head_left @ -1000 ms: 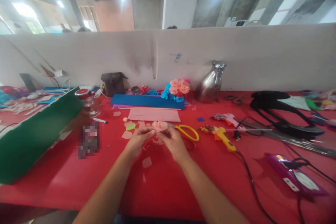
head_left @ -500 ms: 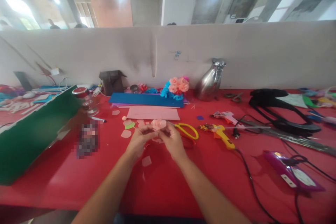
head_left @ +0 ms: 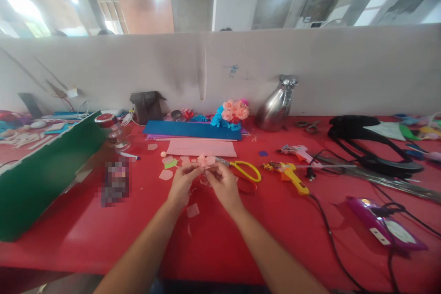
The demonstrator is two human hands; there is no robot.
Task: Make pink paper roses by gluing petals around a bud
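A small pink paper flower [head_left: 206, 161] is pinched between the fingertips of both hands above the red table. My left hand [head_left: 184, 183] grips it from the left, thumb and fingers closed. From the other side my right hand [head_left: 222, 184] holds it the same way, and the fingers hide its base. Cut pink petals [head_left: 166, 174] and a green scrap [head_left: 170, 164] lie left of the hands, and another pale petal [head_left: 193, 210] lies below them. Just right of my right hand rest scissors with yellow handles [head_left: 246, 171].
Behind the hands lie a pink sheet [head_left: 203, 148], a blue sheet [head_left: 189, 130] and a bunch of pink and blue flowers [head_left: 235, 112]. A yellow glue gun [head_left: 292, 179], a metal jug [head_left: 276, 103] and a purple power strip [head_left: 386, 223] stand right. A green box [head_left: 51, 174] is left.
The pink flower has turned in my fingers and now shows more from the side. Both hands stay in nearly the same place; the view has shifted slightly.
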